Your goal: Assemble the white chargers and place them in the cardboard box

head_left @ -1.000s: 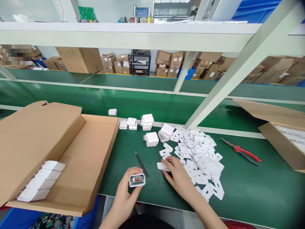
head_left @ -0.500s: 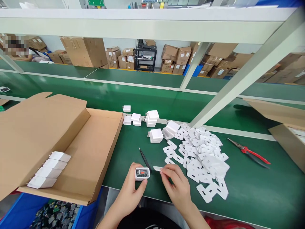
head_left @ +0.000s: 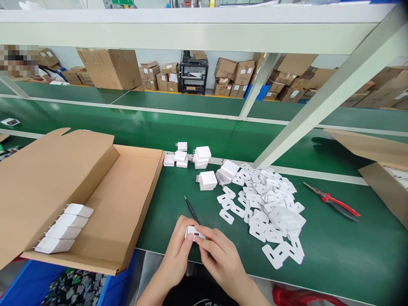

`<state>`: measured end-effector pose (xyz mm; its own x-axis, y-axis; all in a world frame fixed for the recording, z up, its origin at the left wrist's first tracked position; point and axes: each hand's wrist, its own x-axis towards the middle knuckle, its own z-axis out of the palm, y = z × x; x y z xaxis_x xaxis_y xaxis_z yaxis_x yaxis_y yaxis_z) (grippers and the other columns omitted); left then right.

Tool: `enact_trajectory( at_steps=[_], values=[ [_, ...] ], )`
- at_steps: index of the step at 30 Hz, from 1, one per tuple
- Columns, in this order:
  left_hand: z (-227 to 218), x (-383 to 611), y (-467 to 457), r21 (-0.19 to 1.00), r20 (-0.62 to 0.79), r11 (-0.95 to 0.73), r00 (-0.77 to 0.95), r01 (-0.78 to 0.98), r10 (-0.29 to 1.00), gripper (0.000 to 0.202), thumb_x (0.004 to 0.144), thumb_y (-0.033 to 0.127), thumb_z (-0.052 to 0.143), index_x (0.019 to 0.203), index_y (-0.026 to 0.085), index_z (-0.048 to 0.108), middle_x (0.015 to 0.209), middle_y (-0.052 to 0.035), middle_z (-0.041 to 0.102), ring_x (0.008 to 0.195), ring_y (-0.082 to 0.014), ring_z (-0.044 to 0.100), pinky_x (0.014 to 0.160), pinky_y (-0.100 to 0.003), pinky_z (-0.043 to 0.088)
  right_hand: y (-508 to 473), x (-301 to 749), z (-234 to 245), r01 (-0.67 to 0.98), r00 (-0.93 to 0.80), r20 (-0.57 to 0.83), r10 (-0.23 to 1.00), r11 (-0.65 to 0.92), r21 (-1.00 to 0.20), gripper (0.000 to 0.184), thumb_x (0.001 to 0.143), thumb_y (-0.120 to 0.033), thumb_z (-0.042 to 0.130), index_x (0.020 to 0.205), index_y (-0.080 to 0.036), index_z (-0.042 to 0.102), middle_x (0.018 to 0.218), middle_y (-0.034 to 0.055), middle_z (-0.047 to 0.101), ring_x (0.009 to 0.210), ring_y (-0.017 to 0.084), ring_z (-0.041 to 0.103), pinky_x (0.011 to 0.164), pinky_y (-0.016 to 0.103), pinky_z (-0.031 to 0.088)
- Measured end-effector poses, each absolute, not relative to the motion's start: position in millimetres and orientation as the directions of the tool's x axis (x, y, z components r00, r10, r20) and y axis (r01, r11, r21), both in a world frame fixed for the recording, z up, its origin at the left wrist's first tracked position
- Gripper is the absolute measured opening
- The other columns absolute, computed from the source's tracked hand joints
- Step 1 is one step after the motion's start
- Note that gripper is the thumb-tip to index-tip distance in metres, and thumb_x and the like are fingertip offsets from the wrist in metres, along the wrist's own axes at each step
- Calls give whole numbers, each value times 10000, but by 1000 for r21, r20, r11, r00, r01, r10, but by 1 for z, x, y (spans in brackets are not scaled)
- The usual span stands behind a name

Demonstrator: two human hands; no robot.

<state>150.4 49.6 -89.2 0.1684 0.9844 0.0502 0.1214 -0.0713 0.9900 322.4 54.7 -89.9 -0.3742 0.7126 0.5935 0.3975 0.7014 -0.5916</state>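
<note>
Near the table's front edge, my left hand (head_left: pixel 177 246) is closed round a white charger (head_left: pixel 188 230). A white cover plate (head_left: pixel 200 234) lies over the charger's open end, and something red shows through its slot. My right hand (head_left: pixel 215 246) pinches that plate with the fingertips, and my left thumb presses on it too. Whether the plate is seated flush cannot be made out. Just behind my hands lie black tweezers (head_left: pixel 191 209). To the right spreads a pile of loose white cover plates (head_left: pixel 270 204).
White chargers (head_left: pixel 207 180) stand in small stacks behind the tweezers. An open cardboard box (head_left: pixel 127 178) at the left holds several chargers (head_left: pixel 68 225). Red-handled pliers (head_left: pixel 334 202) lie at the right. A slanting metal post (head_left: pixel 306 114) rises behind the pile. A blue bin (head_left: pixel 119 280) holds circuit boards.
My right hand has moved left with the cover plate and brought it onto the charger's open end. The parts inside are now mostly covered.
</note>
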Motion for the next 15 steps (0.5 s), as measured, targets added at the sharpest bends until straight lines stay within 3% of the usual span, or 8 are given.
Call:
enact_trajectory(
  at_steps=[3, 6, 8, 10, 12, 15],
  values=[
    [-96, 153, 49, 992, 64, -75, 108, 99, 992, 323, 1077, 419, 341, 1035, 236, 604, 1009, -69, 555, 948, -237, 548, 884, -364, 473, 54, 322, -85, 349, -383, 587, 713, 700, -623, 527, 915, 13, 544, 1354, -272, 606, 1277, 114, 721, 973, 231, 722, 784, 401, 620],
    [-104, 155, 49, 995, 74, -77, 44, 62, 996, 320, 1074, 427, 347, 1022, 239, 601, 1000, -63, 548, 931, -234, 550, 865, -365, 477, 55, 320, -82, 280, -380, 541, 751, 650, -706, 458, 941, -39, 536, 1315, -283, 638, 1281, 99, 720, 1042, 237, 713, 864, 419, 601],
    [-109, 155, 48, 994, 93, -93, 7, 54, 996, 327, 1074, 440, 337, 1041, 249, 601, 1004, -64, 543, 927, -236, 553, 846, -370, 480, 56, 317, -86, 195, -324, 445, 835, 519, -832, 329, 993, -143, 516, 1232, -301, 677, 1321, 90, 693, 1071, 236, 705, 893, 413, 595],
    [-112, 154, 47, 988, 137, -136, -9, 76, 990, 344, 1073, 457, 320, 1088, 263, 604, 1031, -74, 544, 936, -244, 559, 817, -379, 483, 57, 311, -93, 42, -221, 297, 929, 314, -949, 255, 1033, -295, 501, 1233, -308, 659, 1295, 93, 677, 961, 211, 715, 840, 379, 607],
    [-115, 154, 46, 974, 201, -199, -8, 106, 980, 348, 1073, 459, 310, 1150, 281, 599, 1079, -89, 542, 979, -259, 568, 803, -393, 490, 58, 304, -99, -133, -170, 143, 975, 122, -984, 324, 1023, -449, 525, 1295, -292, 604, 1190, 96, 676, 843, 192, 702, 752, 342, 613],
    [-116, 155, 43, 950, 281, -278, -4, 142, 960, 321, 1074, 434, 315, 1211, 311, 578, 1142, -96, 527, 1059, -271, 560, 843, -414, 494, 57, 295, -100, -257, -241, -10, 971, -74, -964, 424, 985, -552, 571, 1296, -264, 587, 1065, 78, 679, 861, 201, 699, 735, 317, 607]
  ],
)
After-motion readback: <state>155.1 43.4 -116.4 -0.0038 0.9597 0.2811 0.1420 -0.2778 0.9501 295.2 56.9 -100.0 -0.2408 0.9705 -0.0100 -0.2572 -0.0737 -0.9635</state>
